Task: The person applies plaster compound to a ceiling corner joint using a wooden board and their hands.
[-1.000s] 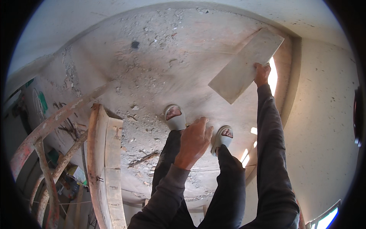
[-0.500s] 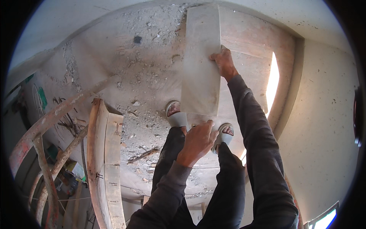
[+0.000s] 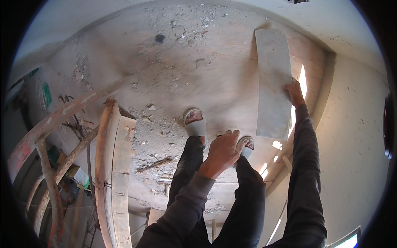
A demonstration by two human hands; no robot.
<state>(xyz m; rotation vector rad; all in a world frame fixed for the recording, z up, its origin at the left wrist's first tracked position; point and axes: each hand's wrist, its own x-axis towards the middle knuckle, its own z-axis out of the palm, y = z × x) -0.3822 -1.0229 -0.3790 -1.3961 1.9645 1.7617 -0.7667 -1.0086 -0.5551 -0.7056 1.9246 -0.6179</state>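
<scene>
A long, thin grey board [image 3: 273,89] stands or hangs over the dusty floor, right of centre, its lower end just beyond my right foot. My right hand [image 3: 294,92] grips its right long edge about halfway along, the thumb over the near face and the fingers behind. In front of my shins, apart from the board, my left hand [image 3: 221,153] is closed with curled fingers. A tiny yellowish bit shows by its knuckles, but what the hand holds, if anything, is hidden.
Rubble [image 3: 167,140] litters the floor around my sandalled left foot [image 3: 194,122]. A wooden beam with nails [image 3: 120,177] and rough poles [image 3: 51,182] border the left side. A pale wall [image 3: 351,124] rises on the right, with bright sunlit gaps [image 3: 304,82] near its foot.
My right hand has swung the board from the middle to the right, toward the wall. My left hand has shifted slightly right and stays closed.
</scene>
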